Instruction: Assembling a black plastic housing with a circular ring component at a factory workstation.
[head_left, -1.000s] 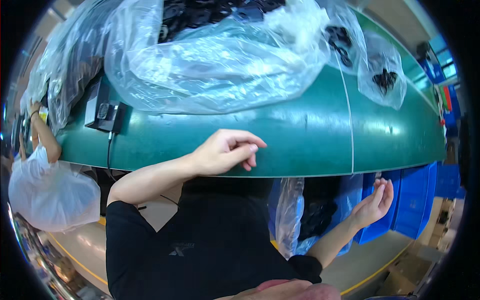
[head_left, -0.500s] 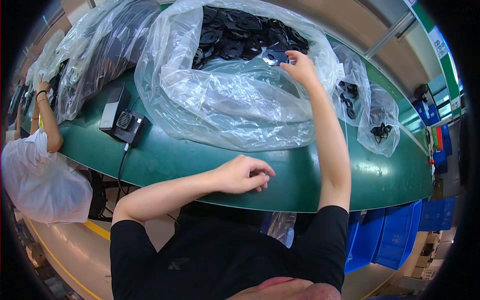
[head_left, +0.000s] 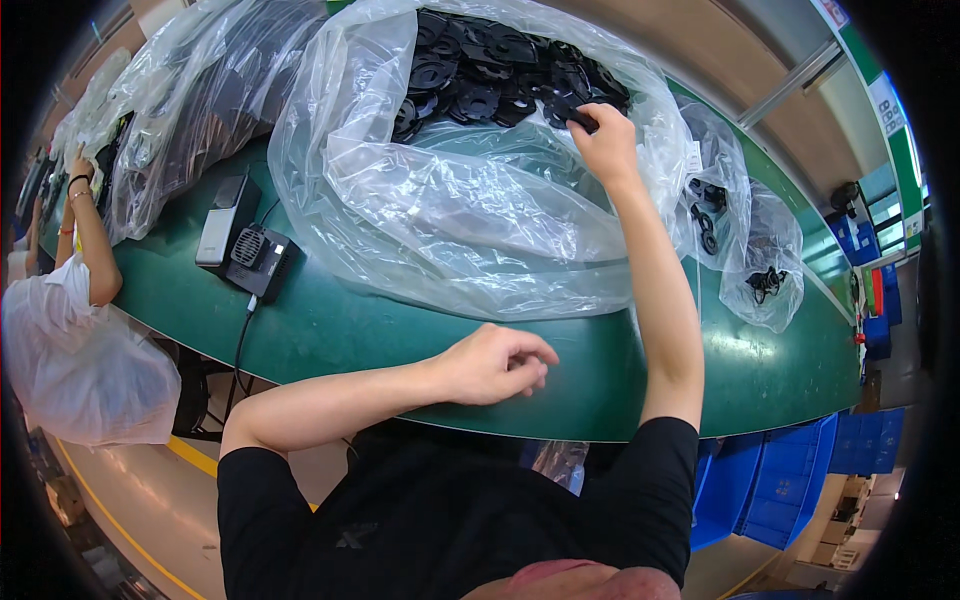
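While the left hand (head_left: 497, 366) hangs loosely curled and seemingly empty over the near edge of the green table (head_left: 345, 332), open room lies between it and the clear bag (head_left: 450, 212); at the bag's mouth, the right hand (head_left: 608, 148), fingers nearly closed, pinches a black part (head_left: 579, 121), best lifted straight up past the folds, beside heaped black discs (head_left: 470, 78).

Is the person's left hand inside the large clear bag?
No, the left hand is by the near edge of the green table, outside the large clear bag.
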